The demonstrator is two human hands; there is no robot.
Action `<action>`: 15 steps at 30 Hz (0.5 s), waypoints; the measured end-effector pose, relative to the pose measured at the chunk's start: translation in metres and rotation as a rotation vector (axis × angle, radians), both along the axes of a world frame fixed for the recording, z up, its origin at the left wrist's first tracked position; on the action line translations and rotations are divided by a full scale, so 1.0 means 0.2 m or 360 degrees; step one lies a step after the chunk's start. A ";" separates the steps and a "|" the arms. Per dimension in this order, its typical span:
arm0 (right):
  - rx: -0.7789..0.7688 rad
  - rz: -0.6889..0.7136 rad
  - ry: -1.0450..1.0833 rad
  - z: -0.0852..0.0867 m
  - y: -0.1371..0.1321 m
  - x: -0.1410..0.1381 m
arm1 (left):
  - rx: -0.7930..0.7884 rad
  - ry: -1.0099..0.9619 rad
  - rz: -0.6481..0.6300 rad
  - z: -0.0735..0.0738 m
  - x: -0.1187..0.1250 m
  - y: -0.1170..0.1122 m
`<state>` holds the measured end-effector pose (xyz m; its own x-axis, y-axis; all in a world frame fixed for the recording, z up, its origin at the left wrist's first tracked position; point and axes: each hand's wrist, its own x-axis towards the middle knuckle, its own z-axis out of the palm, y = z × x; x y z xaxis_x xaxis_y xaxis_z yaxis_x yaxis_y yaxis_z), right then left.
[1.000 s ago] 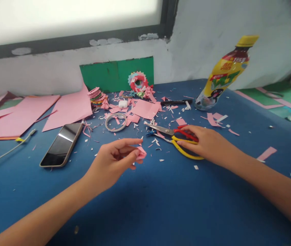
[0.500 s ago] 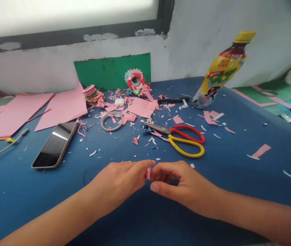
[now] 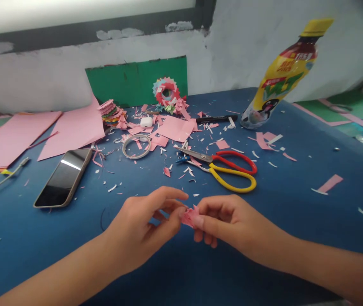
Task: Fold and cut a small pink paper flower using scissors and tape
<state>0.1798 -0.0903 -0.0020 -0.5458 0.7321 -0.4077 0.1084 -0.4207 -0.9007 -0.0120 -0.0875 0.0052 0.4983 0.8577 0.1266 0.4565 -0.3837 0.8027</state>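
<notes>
A small piece of folded pink paper (image 3: 188,216) is held just above the blue table, between my two hands. My right hand (image 3: 229,219) pinches its right side between thumb and fingers, with the other fingers curled underneath. At the paper's left edge, my left hand (image 3: 152,225) grips with the thumb tip against the fingers behind, while its index finger reaches out above. Parts of the paper are covered by the fingertips. Beyond my hands lie scissors (image 3: 234,189) with one red and one yellow handle, blades pointing left.
A phone (image 3: 63,178) and a cable (image 3: 4,183) lie left. Behind are a tape roll (image 3: 123,149), an earbud case (image 3: 146,122), a black pen (image 3: 216,119), pink sheets (image 3: 72,131), a paper ring (image 3: 175,91) and many scraps. A yellow-labelled bottle (image 3: 278,80) stands back right.
My hands have turned so the pink paper shows more fully. The right thumb has closed onto it, and the left index finger has lifted. The view has shifted slightly.
</notes>
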 end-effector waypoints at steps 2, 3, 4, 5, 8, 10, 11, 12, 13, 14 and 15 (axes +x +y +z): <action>0.0020 0.0007 0.0009 0.00 -0.01 0.01 | 0.0016 0.0019 0.0010 0.01 0.01 0.01; 0.0029 0.0009 0.0013 0.00 -0.01 0.01 | 0.0011 0.0025 -0.0005 0.02 0.02 0.01; 0.0036 0.0012 0.0016 0.00 -0.01 0.01 | -0.0010 0.0024 -0.0017 0.03 0.02 0.01; 0.0044 0.0014 0.0015 0.00 -0.01 0.02 | -0.0047 0.0019 -0.0013 0.04 0.03 0.01; 0.0064 0.0020 -0.0015 -0.02 -0.02 0.02 | -0.0213 0.0001 0.0056 0.06 0.04 0.01; 0.0086 0.0028 -0.0057 -0.03 -0.02 0.02 | -0.0310 -0.0011 0.0120 0.06 0.05 0.00; 0.0106 0.0031 -0.0082 -0.03 -0.02 0.02 | -0.0333 -0.0020 0.0144 0.06 0.05 0.00; 0.0131 0.0032 -0.0110 -0.04 -0.03 0.03 | -0.0332 -0.0022 0.0170 0.06 0.05 -0.01; 0.0162 0.0033 -0.0141 -0.04 -0.03 0.03 | -0.0306 -0.0013 0.0196 0.05 0.05 -0.01; 0.0199 0.0030 -0.0172 -0.04 -0.03 0.03 | -0.0258 0.0009 0.0217 0.05 0.05 -0.01; 0.0245 0.0025 -0.0204 -0.04 -0.03 0.03 | -0.0188 0.0035 0.0237 0.04 0.05 -0.01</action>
<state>0.1848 -0.0960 -0.0107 -0.5086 0.7829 -0.3582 0.2316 -0.2763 -0.9328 -0.0011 -0.0895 0.0136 0.3664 0.9304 0.0109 0.5192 -0.2141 0.8274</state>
